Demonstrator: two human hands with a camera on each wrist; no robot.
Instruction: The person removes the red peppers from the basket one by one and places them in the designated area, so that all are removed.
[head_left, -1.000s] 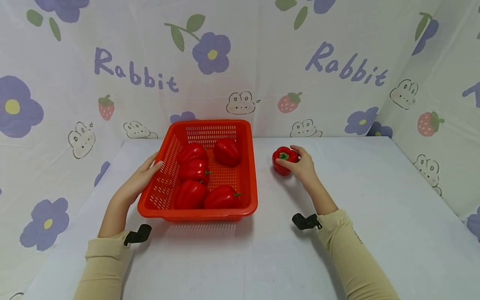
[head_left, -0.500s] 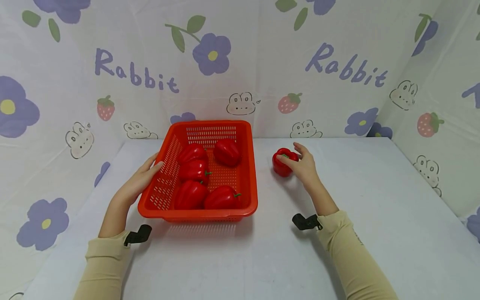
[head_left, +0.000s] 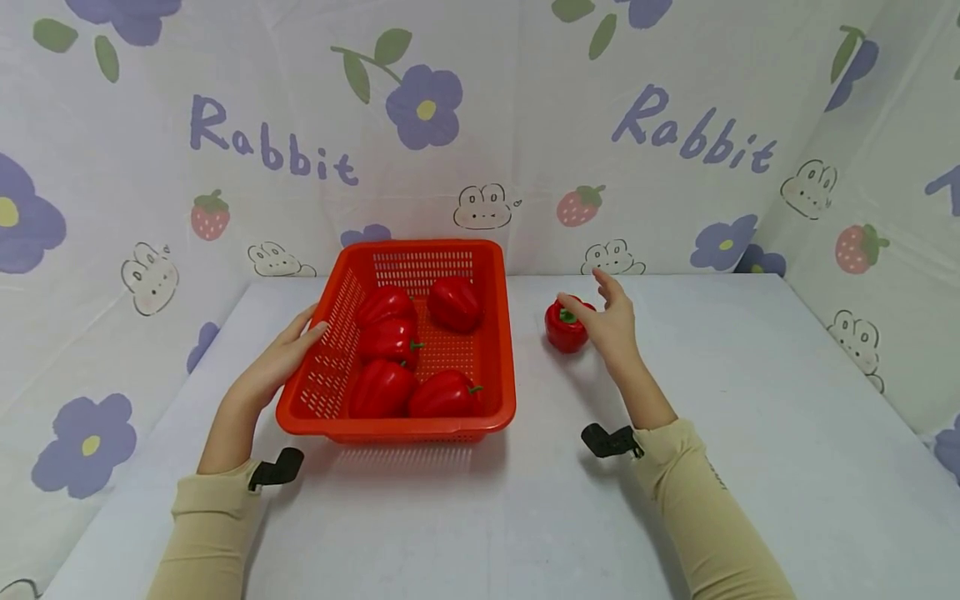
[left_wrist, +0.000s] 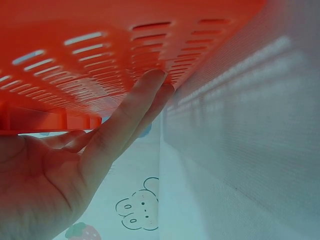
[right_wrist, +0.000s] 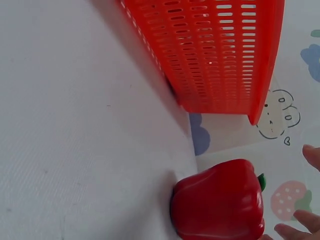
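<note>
An orange-red plastic basket (head_left: 420,428) with slotted walls holds several glossy red bell peppers (head_left: 386,340). At its left side, my left hand (head_left: 273,362) grips it, thumb over the rim; in the left wrist view the long fingers (left_wrist: 125,117) lie along the outer slotted wall. One more red bell pepper (head_left: 566,336) stands upright on the table right of the basket, green stem on top. My right hand (head_left: 613,327) hovers over its right side, fingers spread and holding nothing. In the right wrist view, fingertips (right_wrist: 306,220) show beyond the stem end of this bell pepper (right_wrist: 217,200).
The white table (head_left: 480,517) ends at a printed cloth backdrop (head_left: 525,125) with flowers, strawberries and rabbits. A small black device (head_left: 277,468) sits on my left wrist and another black device (head_left: 609,440) on my right.
My right hand has loosened from the lone bell pepper, its fingers spreading and rising away. That bell pepper stays on the table. The left hand and basket hold still.
</note>
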